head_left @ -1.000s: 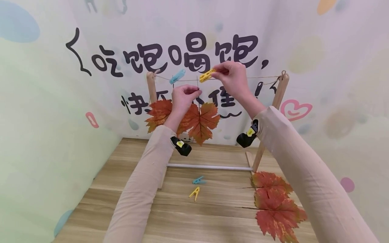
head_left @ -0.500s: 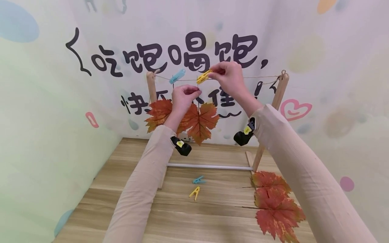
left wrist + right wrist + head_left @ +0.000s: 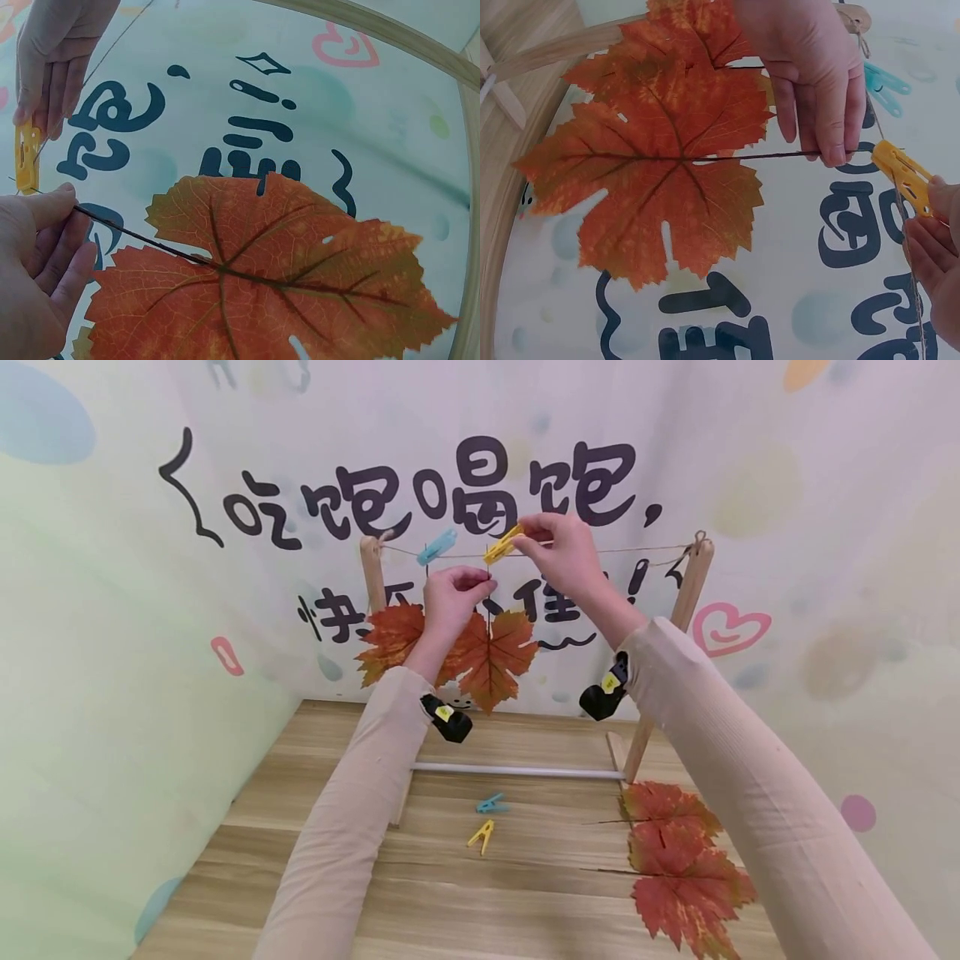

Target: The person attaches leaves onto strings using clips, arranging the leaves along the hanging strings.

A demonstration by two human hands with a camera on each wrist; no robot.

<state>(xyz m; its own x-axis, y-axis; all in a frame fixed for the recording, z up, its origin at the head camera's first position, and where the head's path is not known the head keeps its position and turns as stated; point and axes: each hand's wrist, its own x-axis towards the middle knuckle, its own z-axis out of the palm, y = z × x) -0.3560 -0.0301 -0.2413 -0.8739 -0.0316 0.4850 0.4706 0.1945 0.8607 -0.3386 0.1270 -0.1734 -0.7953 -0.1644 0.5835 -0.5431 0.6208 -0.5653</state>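
My left hand (image 3: 453, 597) pinches the dark stem of an orange-red maple leaf (image 3: 491, 660) just below the string (image 3: 630, 551). The leaf hangs down from those fingertips, its veins plain in the left wrist view. My right hand (image 3: 566, 552) grips a yellow clothespin (image 3: 901, 176) between thumb and fingers. In the right wrist view the clothespin's tip sits at the string and the stem's upper end. To the left, a blue clothespin (image 3: 437, 548) is clipped on the string above another orange leaf (image 3: 390, 639), which my left forearm partly covers.
Wooden posts (image 3: 690, 581) carry the string, with a white rod (image 3: 517, 771) low between them. On the wooden table (image 3: 525, 910) lie a blue clothespin (image 3: 492, 804), a yellow clothespin (image 3: 482, 836) and red leaves (image 3: 686, 893) at the right. A lettered wall stands behind.
My right hand has moved slightly left, bringing the yellow clothespin from beside the stem onto the string at the stem's top. My left hand keeps its pinch, and the leaf has shifted slightly left.
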